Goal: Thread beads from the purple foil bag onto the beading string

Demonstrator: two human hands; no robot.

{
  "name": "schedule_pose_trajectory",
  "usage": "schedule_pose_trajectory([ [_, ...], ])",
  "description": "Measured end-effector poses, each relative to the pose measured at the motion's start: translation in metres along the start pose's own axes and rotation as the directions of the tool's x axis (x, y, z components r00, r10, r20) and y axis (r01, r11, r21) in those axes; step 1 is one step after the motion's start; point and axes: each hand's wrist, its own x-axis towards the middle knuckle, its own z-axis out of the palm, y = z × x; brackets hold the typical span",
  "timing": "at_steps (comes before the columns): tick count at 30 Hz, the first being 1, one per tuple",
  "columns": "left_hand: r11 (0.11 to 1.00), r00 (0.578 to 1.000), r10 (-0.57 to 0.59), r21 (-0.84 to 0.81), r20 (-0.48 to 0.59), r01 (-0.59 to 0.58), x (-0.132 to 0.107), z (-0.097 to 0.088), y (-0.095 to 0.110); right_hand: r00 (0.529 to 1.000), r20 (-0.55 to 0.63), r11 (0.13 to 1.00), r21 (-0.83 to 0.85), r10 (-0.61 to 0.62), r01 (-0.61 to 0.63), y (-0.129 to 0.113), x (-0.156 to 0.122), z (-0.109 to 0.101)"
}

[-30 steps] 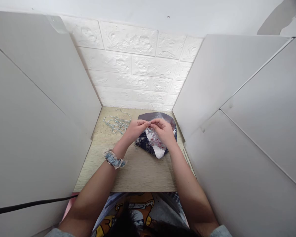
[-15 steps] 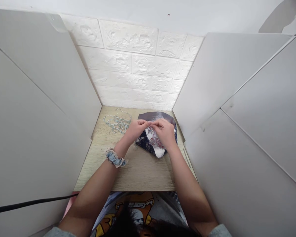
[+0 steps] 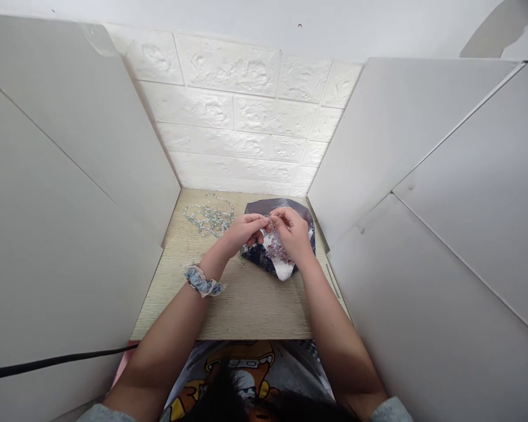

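My left hand (image 3: pixel 246 230) and my right hand (image 3: pixel 290 230) meet fingertip to fingertip over a dark patterned bag (image 3: pixel 259 258). Both are closed in a pinch; whatever lies between the fingers is too small to make out. Under them, pink and purplish beads (image 3: pixel 278 251) lie on a white patch of the bag's opened inside. Left of my left hand, a tangled string of pale green and white beads (image 3: pixel 209 220) rests on the table. A blue scrunchie (image 3: pixel 203 282) circles my left wrist.
The wooden tabletop (image 3: pixel 255 310) is narrow, with a grey panel (image 3: pixel 83 135) on the left and another panel (image 3: pixel 422 252) on the right. White brick-patterned wall (image 3: pixel 255 111) closes off the back. A black cable (image 3: pixel 57 357) crosses at lower left.
My right fingertips have lifted slightly, and the lower fingers of my left hand have uncurled a little. The bag and the bead string stay where they were.
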Motion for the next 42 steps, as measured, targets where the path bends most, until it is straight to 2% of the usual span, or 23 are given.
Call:
schedule_pose_trajectory([
  [3,0.988,0.999,0.026,0.150,-0.027,-0.022,0.000,-0.002,0.002,0.998,0.015,0.992,-0.105,0.065,-0.064,0.004,0.001,0.000],
  [5,0.934,0.994,0.098,0.349,-0.039,-0.079,0.000,-0.004,0.000,0.987,0.117,0.972,-0.219,0.111,-0.083,0.009,0.001,0.000],
  [7,0.828,0.986,0.168,0.543,-0.002,-0.140,0.001,-0.004,-0.004,0.941,0.281,0.928,-0.364,0.191,-0.080,0.015,0.000,0.001],
  [9,0.733,0.983,0.178,0.662,0.035,-0.156,0.001,-0.004,-0.007,0.866,0.409,0.875,-0.481,0.286,-0.062,0.020,-0.002,0.002],
  [12,0.663,0.992,0.102,0.739,0.068,-0.119,0.000,-0.005,-0.008,0.793,0.476,0.824,-0.564,0.380,-0.056,0.024,-0.005,0.003],
  [15,0.662,0.994,0.027,0.743,0.103,-0.095,-0.004,-0.010,-0.001,0.789,0.439,0.781,-0.620,0.430,-0.080,0.024,-0.006,0.004],
  [20,0.739,0.993,-0.074,0.673,0.097,-0.010,-0.012,-0.030,0.014,0.799,0.321,0.691,-0.706,0.508,-0.156,0.027,-0.004,0.004],
  [25,0.787,0.972,-0.197,0.611,0.128,0.079,-0.019,-0.046,0.020,0.792,0.300,0.668,-0.724,0.532,-0.174,0.031,-0.004,0.004],
  [27,0.793,0.966,-0.223,0.601,0.131,0.101,-0.021,-0.048,0.020,0.809,0.292,0.662,-0.734,0.509,-0.152,0.029,-0.004,0.005],
  [29,0.797,0.964,-0.234,0.593,0.125,0.116,-0.022,-0.047,0.021,0.850,0.298,0.693,-0.713,0.435,-0.105,0.026,-0.004,0.007],
  [31,0.806,0.965,-0.227,0.582,0.130,0.111,-0.022,-0.046,0.020,0.878,0.373,0.797,-0.604,0.300,-0.016,0.022,-0.004,0.011],
  [32,0.810,0.966,-0.220,0.577,0.137,0.103,-0.022,-0.046,0.020,0.870,0.442,0.862,-0.506,0.218,0.041,0.020,-0.004,0.014],
  [34,0.811,0.967,-0.204,0.579,0.156,0.078,-0.021,-0.047,0.019,0.801,0.596,0.953,-0.273,0.061,0.130,0.017,-0.006,0.018],
  [36,0.799,0.965,-0.201,0.597,0.166,0.064,-0.021,-0.048,0.018,0.728,0.686,0.976,-0.163,0.008,0.143,0.015,-0.009,0.022],
  [38,0.788,0.963,-0.213,0.612,0.166,0.068,-0.022,-0.049,0.018,0.717,0.692,0.966,-0.233,0.082,0.115,0.015,-0.011,0.023],
  [42,0.792,0.964,-0.229,0.602,0.138,0.102,-0.024,-0.049,0.019,0.780,0.569,0.880,-0.473,0.262,0.049,0.017,-0.011,0.021],
])
